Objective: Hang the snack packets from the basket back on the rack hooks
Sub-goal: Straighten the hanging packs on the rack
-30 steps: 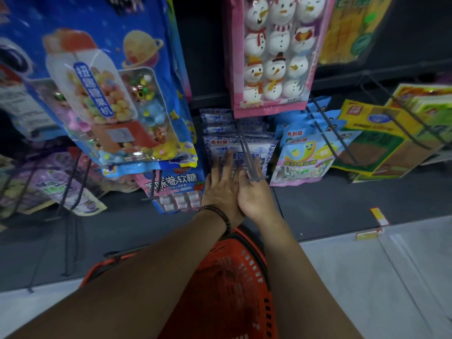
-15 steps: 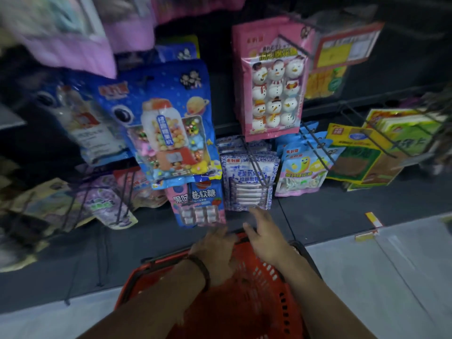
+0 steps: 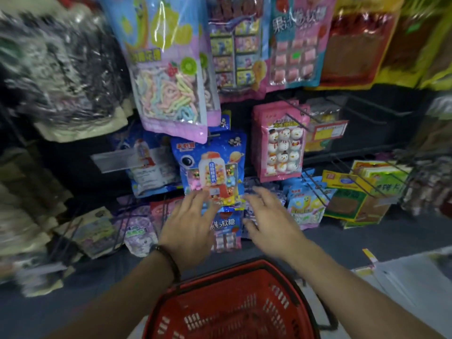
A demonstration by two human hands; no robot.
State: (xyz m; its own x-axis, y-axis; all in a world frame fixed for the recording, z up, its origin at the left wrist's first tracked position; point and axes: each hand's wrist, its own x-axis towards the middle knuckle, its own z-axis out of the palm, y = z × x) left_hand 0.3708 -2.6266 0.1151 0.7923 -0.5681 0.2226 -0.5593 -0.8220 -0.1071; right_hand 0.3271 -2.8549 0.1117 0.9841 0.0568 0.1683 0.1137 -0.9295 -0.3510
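A red plastic basket (image 3: 234, 311) sits low in front of me; I see no packet in the part of it that shows. My left hand (image 3: 188, 228) and my right hand (image 3: 274, 221) hover side by side above it, fingers spread, holding nothing. They are raised in front of the lower rows of the rack. Between them hangs a blue gumball-machine candy packet (image 3: 212, 167), with a blue and red soft-candy packet (image 3: 226, 231) below it. A pink snowman marshmallow packet (image 3: 281, 143) hangs just to the right. My right hand hides part of a blue and white packet behind it.
Black wire hooks (image 3: 315, 184) stick out towards me at the lower right, among blue (image 3: 305, 204) and yellow-green packets (image 3: 354, 192). A large pastel candy bag (image 3: 168, 69) hangs overhead. Dark blurred bags fill the left. A pale floor strip (image 3: 403, 277) lies at the right.
Both hands left the hung blue and white packet, dropped to the basket rim, then rose again, spread and holding nothing. My view pulled back and tilted up, showing higher rows.
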